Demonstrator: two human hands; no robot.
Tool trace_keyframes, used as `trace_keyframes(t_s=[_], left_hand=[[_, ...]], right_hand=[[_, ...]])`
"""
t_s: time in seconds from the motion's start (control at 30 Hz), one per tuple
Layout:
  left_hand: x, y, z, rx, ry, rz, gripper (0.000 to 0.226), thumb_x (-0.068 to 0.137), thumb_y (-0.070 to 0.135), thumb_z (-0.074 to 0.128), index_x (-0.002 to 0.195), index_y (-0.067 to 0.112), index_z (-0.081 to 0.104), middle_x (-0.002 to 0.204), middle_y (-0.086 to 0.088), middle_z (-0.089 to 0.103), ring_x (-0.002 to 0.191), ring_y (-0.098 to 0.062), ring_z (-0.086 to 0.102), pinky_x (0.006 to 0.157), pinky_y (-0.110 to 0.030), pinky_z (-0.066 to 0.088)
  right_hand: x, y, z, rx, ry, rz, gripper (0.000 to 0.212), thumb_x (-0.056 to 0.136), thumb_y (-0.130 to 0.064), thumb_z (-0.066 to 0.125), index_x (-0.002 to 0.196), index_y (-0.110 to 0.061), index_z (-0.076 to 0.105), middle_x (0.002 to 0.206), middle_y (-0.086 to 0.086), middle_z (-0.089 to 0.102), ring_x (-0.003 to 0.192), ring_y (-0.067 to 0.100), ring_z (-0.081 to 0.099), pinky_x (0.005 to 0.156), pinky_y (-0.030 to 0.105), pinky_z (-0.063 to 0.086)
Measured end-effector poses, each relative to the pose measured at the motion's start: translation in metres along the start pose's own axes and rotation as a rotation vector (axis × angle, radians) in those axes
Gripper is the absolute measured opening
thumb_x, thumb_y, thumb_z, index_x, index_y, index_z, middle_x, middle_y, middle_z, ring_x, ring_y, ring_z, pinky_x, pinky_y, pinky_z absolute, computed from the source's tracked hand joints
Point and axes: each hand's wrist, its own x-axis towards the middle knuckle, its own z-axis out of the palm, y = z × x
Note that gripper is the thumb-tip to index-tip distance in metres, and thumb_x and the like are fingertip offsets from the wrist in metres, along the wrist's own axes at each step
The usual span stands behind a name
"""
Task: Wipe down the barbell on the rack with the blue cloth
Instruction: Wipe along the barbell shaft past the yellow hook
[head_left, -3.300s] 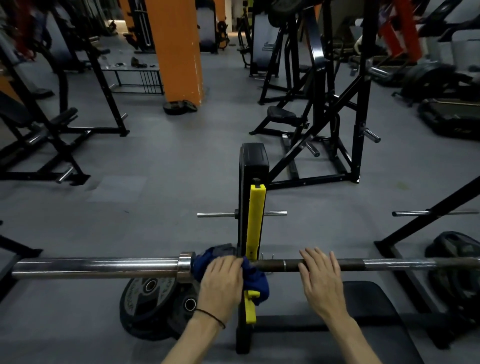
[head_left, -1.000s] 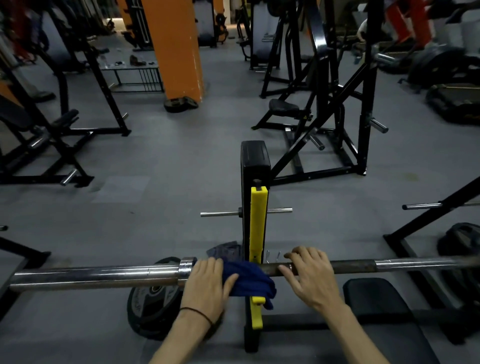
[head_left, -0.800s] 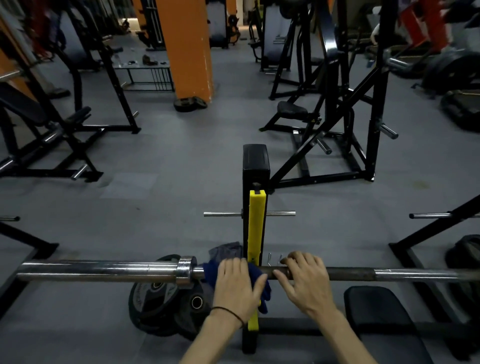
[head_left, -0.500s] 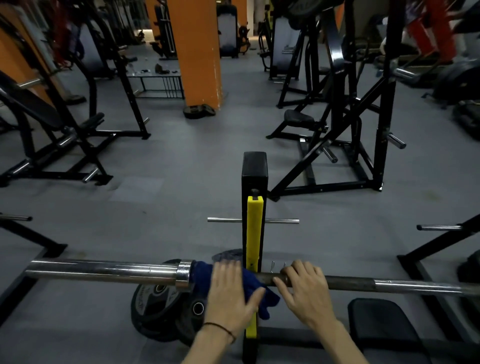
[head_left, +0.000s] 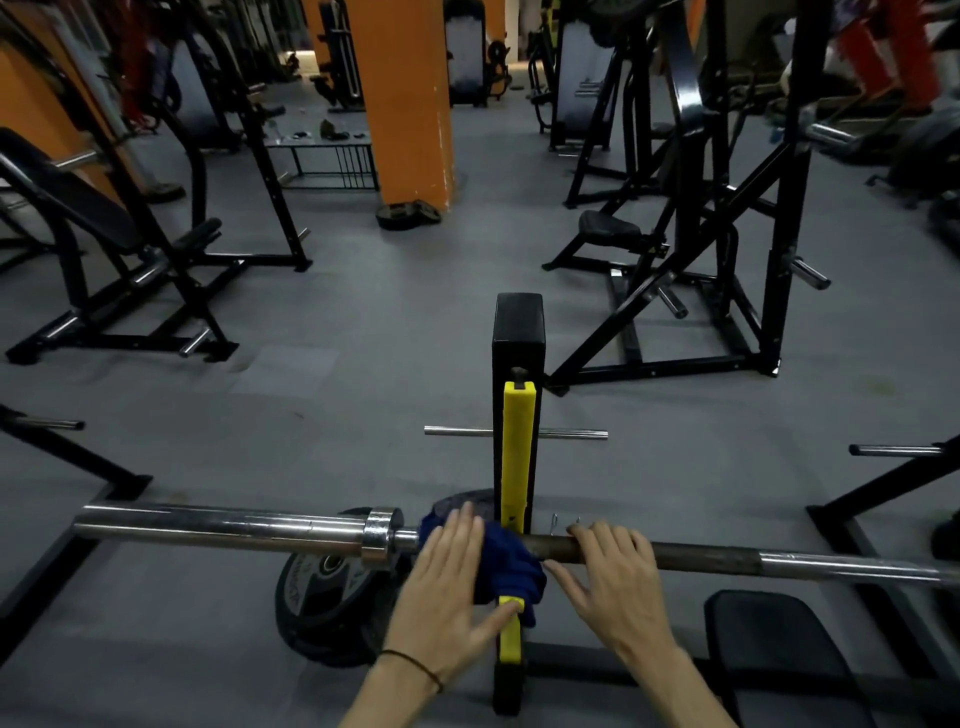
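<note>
Blue cloth (head_left: 506, 564) pressed onto the barbell (head_left: 223, 527) by the flat left hand (head_left: 449, 577); right hand (head_left: 615, 577), at three o'clock, curls over, steadying it.

Two bare forearms reached in from the bottom edge, with no sleeves showing on either. The left hand (head_left: 451, 577) wore nothing on its fingers, but a thin dark band (head_left: 415, 666), like a hair tie, circled its wrist. The right hand (head_left: 615, 587) carried no ring, watch or strap.
</note>
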Motion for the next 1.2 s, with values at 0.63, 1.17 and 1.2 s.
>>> trace_keyframes(t_s=[0.63,1.17,1.2], left_hand=[[0.023,-0.004,0.002,-0.097,0.018,-0.144,0.103,0.092,0.081,0.003,0.160,0.004,0.012,0.168,-0.013,0.004,0.157,-0.026,0.002,0.126,-0.040,-0.003],[0.000,0.003,0.010,-0.062,0.050,-0.006,0.100,0.095,0.080,0.015,0.160,0.003,0.012,0.168,-0.015,0.005,0.157,-0.027,0.005,0.126,-0.041,0.004],[0.000,-0.012,0.007,-0.062,0.083,-0.056,0.099,0.096,0.079,0.014,0.159,0.003,0.015,0.168,-0.015,0.008,0.156,-0.027,0.008,0.126,-0.041,0.006]], right_hand=[[0.083,0.016,-0.041,0.218,-0.871,0.054,0.074,0.094,-0.079,0.027,0.081,-0.018,0.068,0.082,0.001,0.070,0.082,0.024,0.066,0.076,0.038,0.051],[0.002,0.010,-0.011,0.021,-0.144,-0.035,0.062,0.089,-0.071,0.051,0.122,-0.019,0.060,0.103,-0.002,0.061,0.093,0.021,0.057,0.089,0.038,0.044],[0.002,0.010,-0.010,0.045,-0.138,-0.018,0.060,0.088,-0.071,0.053,0.119,-0.020,0.060,0.102,-0.004,0.061,0.092,0.020,0.057,0.088,0.037,0.044]])
